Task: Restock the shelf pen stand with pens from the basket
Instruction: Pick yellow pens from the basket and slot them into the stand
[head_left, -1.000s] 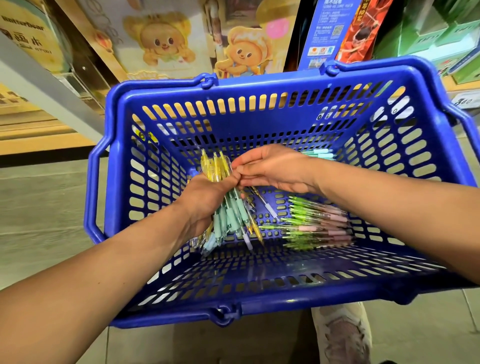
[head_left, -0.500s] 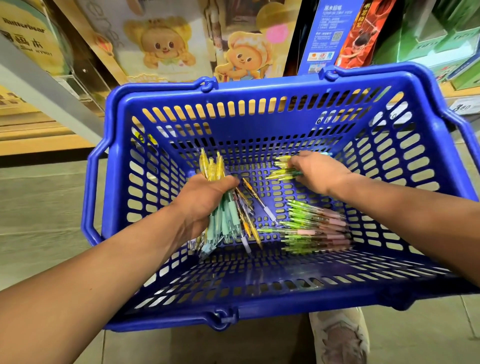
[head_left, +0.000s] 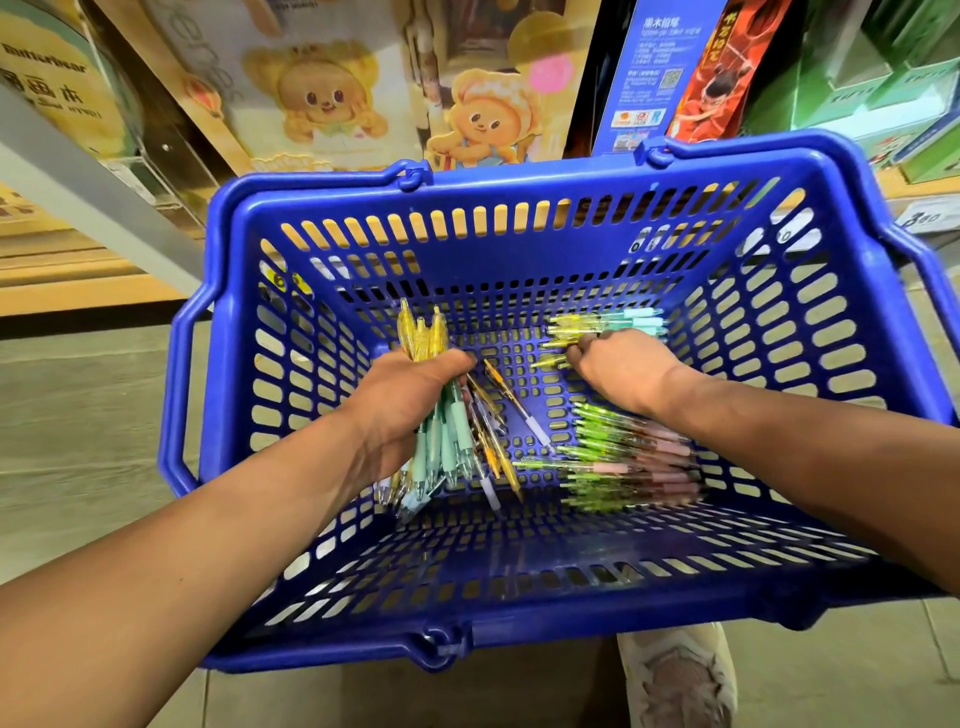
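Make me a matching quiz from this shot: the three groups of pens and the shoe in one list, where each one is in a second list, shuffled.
Things
1. yellow and teal pen bundle
2. green and pink pens
3. far-side pens
4. shoe

Places
A. on the floor outside the blue basket
B. at the fingers of the right hand
C. gripped in the left hand
D. loose on the basket bottom, nearer than the right wrist

Pairs: 1-C, 2-D, 3-B, 4-A
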